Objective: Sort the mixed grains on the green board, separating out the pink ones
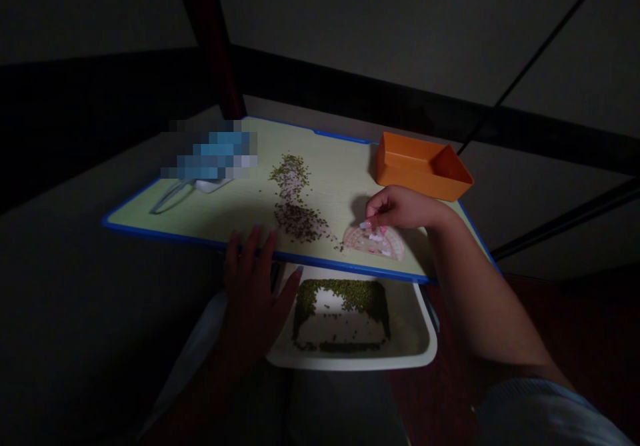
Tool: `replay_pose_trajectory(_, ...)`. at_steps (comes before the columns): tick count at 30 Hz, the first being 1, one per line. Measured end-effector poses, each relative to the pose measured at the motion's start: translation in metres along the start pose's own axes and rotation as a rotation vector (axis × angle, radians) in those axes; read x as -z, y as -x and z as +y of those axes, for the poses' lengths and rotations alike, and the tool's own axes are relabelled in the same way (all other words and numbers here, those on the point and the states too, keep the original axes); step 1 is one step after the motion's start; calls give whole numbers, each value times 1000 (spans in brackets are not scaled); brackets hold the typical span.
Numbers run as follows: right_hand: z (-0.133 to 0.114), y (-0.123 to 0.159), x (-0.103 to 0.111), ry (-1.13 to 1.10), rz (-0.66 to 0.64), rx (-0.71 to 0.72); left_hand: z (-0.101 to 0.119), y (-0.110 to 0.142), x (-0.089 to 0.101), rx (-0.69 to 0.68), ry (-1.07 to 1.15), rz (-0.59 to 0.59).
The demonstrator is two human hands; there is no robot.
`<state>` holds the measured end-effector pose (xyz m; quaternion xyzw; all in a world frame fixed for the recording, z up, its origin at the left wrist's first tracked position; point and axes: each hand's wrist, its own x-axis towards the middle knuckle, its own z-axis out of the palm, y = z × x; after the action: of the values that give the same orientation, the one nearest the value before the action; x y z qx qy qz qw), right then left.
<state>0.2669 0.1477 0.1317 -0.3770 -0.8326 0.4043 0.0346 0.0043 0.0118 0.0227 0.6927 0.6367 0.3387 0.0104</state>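
Blue-edged board [340, 166], room between seeds [301, 223] and orange tray [417, 178], left hand [255, 293] spread at near edge, right hand [400, 207] pinching protractor [373, 246]

"What's worn on the right arm [485, 293]?"
"A pale greyish sleeve [555, 423] (the dimness muddies its exact shade)."
"And its edge?"
"A bluish ribbed cuff [530, 387], curving round the arm."

Pinkish protractor [375, 246], yellow board [340, 173] — blue-edged, orange box [425, 181]

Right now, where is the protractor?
In the head view, the protractor is right of the scattered grains on the board, just below the right hand.
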Motion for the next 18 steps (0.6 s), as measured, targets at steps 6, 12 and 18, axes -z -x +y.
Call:
replay_pose_trajectory(6, 0, -1, -1, -21, -60, 33, 0, 0, 0, 2, -7, -1)
replay_pose_trajectory(12, -1, -1, -1, -100, -73, 55, -3, -2, -2, -25, -11, 18)
replay_pose_trajectory(18, -4, -4, -5, -145, -128, 33, -9, -3, -5, -61, -22, 35)
